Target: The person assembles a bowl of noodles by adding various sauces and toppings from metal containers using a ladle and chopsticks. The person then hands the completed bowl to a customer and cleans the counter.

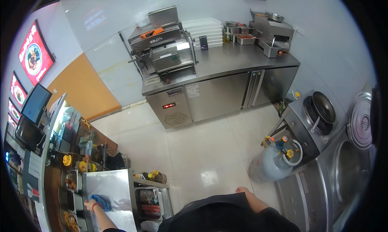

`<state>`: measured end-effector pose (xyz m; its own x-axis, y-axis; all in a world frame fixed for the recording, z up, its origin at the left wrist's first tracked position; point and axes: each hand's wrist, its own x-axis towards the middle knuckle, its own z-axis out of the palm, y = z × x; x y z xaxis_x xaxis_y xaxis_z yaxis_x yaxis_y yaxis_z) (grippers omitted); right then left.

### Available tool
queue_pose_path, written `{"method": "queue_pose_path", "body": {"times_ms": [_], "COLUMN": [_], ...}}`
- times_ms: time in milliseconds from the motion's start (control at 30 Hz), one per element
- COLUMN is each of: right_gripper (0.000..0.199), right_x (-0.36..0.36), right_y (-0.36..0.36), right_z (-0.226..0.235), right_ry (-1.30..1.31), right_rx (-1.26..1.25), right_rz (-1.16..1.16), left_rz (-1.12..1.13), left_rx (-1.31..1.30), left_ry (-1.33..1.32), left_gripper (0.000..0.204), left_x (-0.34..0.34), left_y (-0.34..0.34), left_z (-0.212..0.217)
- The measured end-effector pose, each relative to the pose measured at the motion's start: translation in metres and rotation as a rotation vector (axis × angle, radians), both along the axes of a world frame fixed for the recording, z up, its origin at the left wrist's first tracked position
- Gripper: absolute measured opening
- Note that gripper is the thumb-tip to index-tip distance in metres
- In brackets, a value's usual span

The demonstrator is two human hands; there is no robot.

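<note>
A small tiled kitchen; the steel bench (pixel 117 187) sits at seven o'clock. The left hand (pixel 89 204) presses a blue cloth (pixel 102 201) flat on it, gripping the cloth for wiping contact. The right hand (pixel 243 190), at six o'clock, hangs idle, its grip impossible to tell.

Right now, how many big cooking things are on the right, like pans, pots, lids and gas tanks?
Pan: 1
Lid: 1
Pot: 1
Gas tank: 1
Total: 4
The left hand presses a blue cloth on the steel counter; the right hand is bare.
</note>
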<state>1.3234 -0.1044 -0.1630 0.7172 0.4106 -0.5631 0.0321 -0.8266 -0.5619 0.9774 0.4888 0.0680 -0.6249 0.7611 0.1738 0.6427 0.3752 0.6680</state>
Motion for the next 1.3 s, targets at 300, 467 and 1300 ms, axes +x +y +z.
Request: {"method": "queue_pose_path", "body": {"times_ms": [300,467,1300], "right_gripper": [0.017,0.016,0.022], "right_x": [0.011,0.026,0.210], "right_y": [-0.083,-0.113,0.011], "right_z": [-0.040,-0.060,0.055], "right_ry": [-0.012,0.147,0.018], "right_rx": [0.041,-0.021,-0.033], "right_rz": [-0.034,-0.133,-0.431], "left_rz": [-0.724,-1.071,-1.820], "left_rx": [0.195,0.171,-0.835], "left_ry": [0.231,0.196,0.061], "left_gripper": [0.033,0.033,0.017], "left_x": [0.119,0.175,0.525], "left_y": [-0.058,-0.112,-0.150], "left_z": [-0.027,-0.054,-0.204]}}
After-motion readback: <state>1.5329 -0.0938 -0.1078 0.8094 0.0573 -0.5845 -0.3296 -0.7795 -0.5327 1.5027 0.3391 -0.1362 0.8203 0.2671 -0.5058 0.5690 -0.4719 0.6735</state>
